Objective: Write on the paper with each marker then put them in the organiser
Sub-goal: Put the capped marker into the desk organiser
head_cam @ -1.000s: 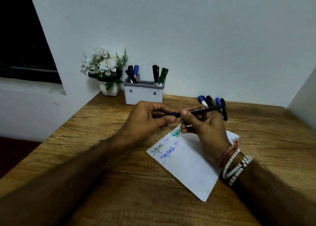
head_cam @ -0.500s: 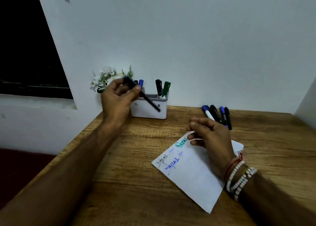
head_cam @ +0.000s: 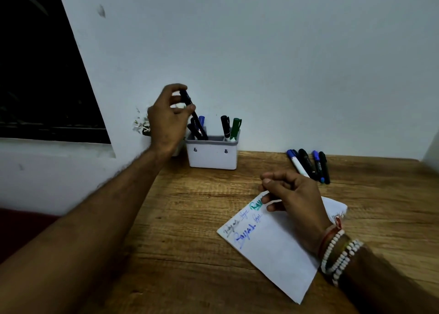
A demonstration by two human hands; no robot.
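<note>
My left hand [head_cam: 167, 119] holds a thin black marker [head_cam: 193, 115] by its top, tilted, with its lower end inside the left compartment of the white organiser [head_cam: 212, 154]. That compartment also holds a blue-capped marker [head_cam: 202, 120] and dark ones. The right compartment holds a black marker [head_cam: 225, 126] and a green marker [head_cam: 235, 126]. My right hand [head_cam: 294, 198] rests on the white paper [head_cam: 278, 245] with its fingers curled and nothing in them. The paper carries handwriting in black, blue and green. Several loose markers [head_cam: 308, 165] lie on the table behind my right hand.
The wooden table [head_cam: 180, 254] runs back to a white wall. A small pot of white flowers [head_cam: 142, 126] stands left of the organiser, mostly hidden by my left hand. A dark window fills the upper left. Bead bracelets circle my right wrist.
My left hand has carried the black marker from above the paper to the organiser and lowered its end into the left compartment. My right hand let go and settled on the paper.
</note>
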